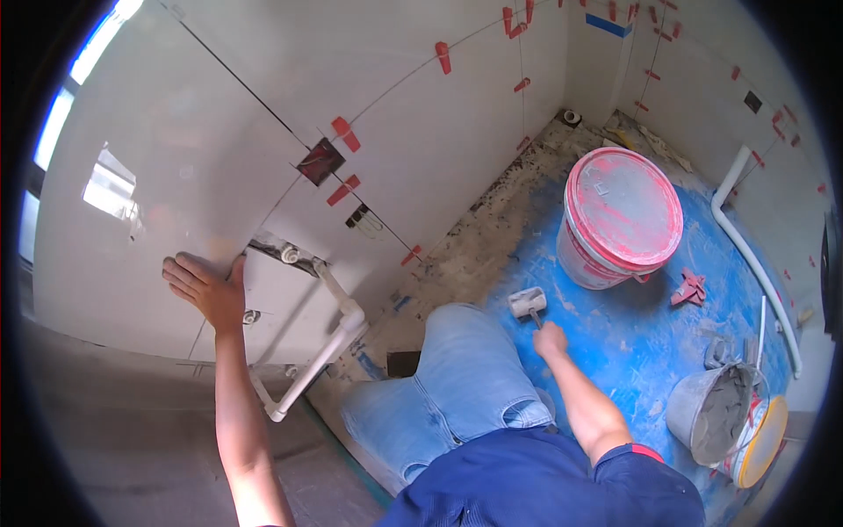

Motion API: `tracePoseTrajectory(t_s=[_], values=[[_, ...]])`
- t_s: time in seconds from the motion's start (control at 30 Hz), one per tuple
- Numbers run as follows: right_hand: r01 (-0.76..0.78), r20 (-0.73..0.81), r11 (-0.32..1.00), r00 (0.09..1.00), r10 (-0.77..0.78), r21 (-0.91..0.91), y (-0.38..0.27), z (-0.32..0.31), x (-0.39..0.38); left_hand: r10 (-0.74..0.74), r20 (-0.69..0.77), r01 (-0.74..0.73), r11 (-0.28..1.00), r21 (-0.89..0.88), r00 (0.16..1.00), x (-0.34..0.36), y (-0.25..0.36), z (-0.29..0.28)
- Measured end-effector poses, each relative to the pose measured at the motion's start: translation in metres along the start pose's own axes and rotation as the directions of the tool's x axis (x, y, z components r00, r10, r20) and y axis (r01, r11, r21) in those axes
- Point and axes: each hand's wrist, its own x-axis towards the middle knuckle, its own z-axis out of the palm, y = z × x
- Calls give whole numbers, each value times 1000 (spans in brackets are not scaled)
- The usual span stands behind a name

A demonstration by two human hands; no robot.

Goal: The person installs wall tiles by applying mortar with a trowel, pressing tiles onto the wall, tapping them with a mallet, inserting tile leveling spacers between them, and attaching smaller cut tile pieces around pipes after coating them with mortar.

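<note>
My left hand [202, 285] lies with spread fingers against a large glossy pale wall tile [140, 228], at its edge beside a cutout with white fittings [290, 255]. Just below, white plastic pipes [299, 384] make a bent frame along the wall. My right hand [549, 338] grips a rubber mallet [527, 302] by its handle, low over the blue floor beside my knee. Red spacer clips [345, 132] and a dark square cutout [320, 161] sit on the tile joints higher up.
A lidded pink-rimmed bucket [622, 205] stands on the blue-coated floor [527, 263]. At right are pink clips [689, 287], a bucket of grey mix [707, 413], a yellow-lidded bucket [761, 443] and a long white pipe [754, 263]. A tiled wall [702, 79] bounds the corner.
</note>
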Motion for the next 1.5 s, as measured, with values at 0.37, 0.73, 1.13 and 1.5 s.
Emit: tracePoseTrajectory(t_s=[0.37,0.73,1.13,1.5], values=[[668,-149,686,739,-657,288,-129,-88,-83,-141,568,69,987,145,811,-64,14,-20],[997,-76,-63,-66,-995,-38,-342,-82,-120,216,789,-460,883,93,575,-58,-42,-61],[969,19,-200,-200,-980,-146,-406,-66,-127,204,734,-399,912,99,648,-66,-35,-55],[978,54,-62,-53,-997,-198,-406,-67,-129,201,737,-357,932,58,645,-63,-32,-60]])
